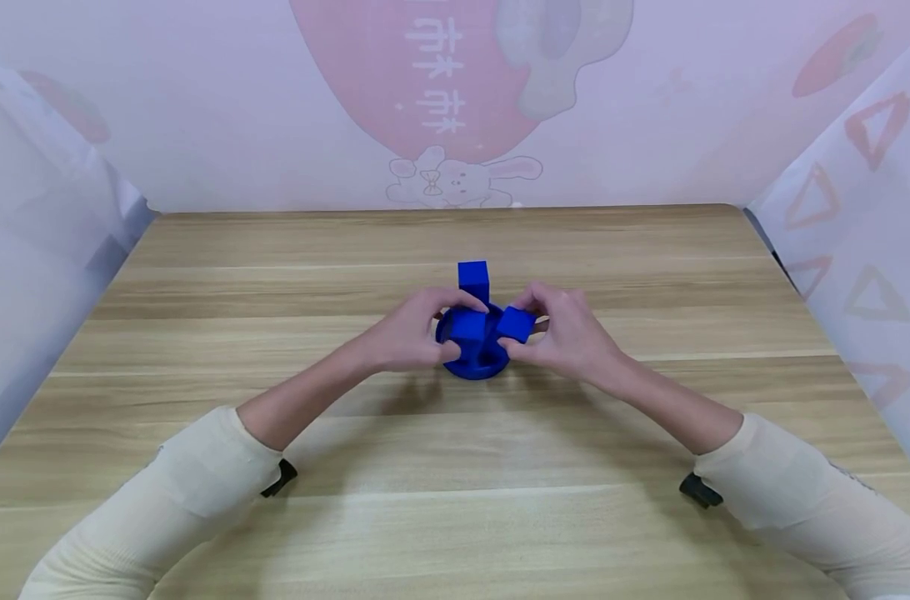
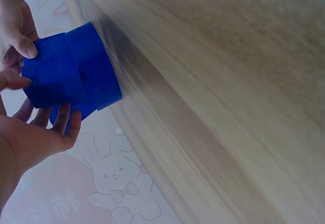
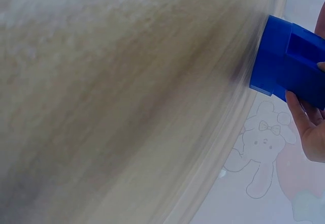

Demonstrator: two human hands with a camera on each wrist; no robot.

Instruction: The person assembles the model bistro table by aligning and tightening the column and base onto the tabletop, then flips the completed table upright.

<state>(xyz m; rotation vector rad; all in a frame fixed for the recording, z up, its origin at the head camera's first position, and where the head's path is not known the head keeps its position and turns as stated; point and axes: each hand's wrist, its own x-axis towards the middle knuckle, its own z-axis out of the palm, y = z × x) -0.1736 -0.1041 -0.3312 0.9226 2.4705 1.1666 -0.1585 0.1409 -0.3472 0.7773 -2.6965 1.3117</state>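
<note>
A round blue base (image 1: pixel 477 372) stands on the wooden table, with several blue parts rising from it. Two square-topped blue blocks sit at the front left (image 1: pixel 467 324) and right (image 1: pixel 517 323); a taller blue block (image 1: pixel 473 273) shows behind them. My left hand (image 1: pixel 413 332) holds the left block between thumb and fingers. With thumb and fingers around it, my right hand (image 1: pixel 571 335) grips the right block, which looks tilted. From the left wrist, the blue base (image 2: pixel 94 64) appears flat on the tabletop. How the blocks meet the base is partly hidden by the fingers.
The wood-grain table (image 1: pixel 455 517) extends around the blue piece. Behind it rises a pale backdrop (image 1: pixel 222 100) with a cartoon rabbit (image 1: pixel 462 179), and printed cloth (image 1: pixel 875 250) hangs at the right side. Dark straps show under both sleeves (image 1: pixel 170 492).
</note>
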